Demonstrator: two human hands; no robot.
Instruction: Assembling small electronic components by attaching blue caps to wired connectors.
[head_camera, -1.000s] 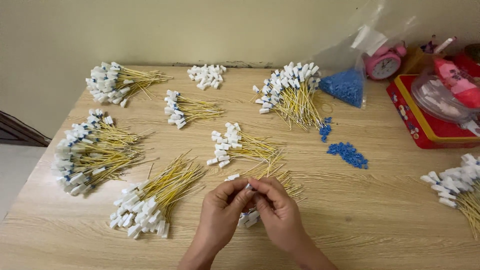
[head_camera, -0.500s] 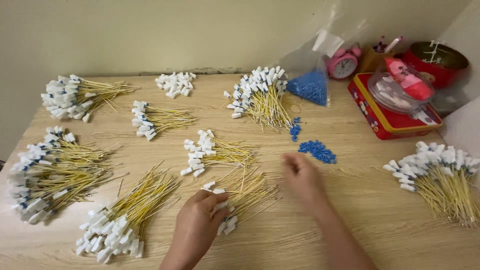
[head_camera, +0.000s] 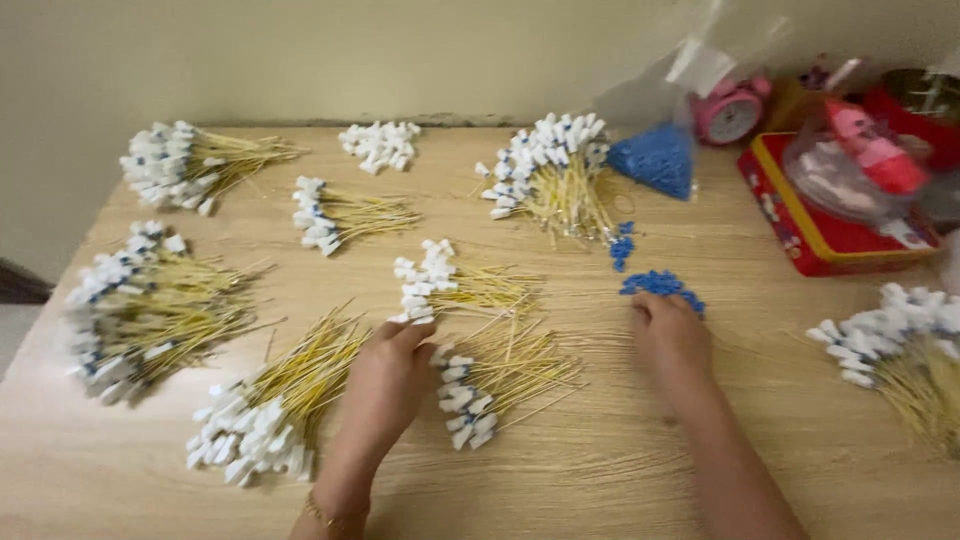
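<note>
Yellow wire bundle (head_camera: 500, 375) w/ white tips; left hand (head_camera: 385, 385) touching, right hand (head_camera: 668, 335) open on blue beads (head_camera: 662, 284).

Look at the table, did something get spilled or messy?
A little. Small blue beads lie loose on the wooden table beside the right hand, with a few more nearer the blue bead bag. The yellow stick bundles look sorted; the left hand touches one.

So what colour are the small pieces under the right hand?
The small pieces are blue, shown in the head view.
</note>
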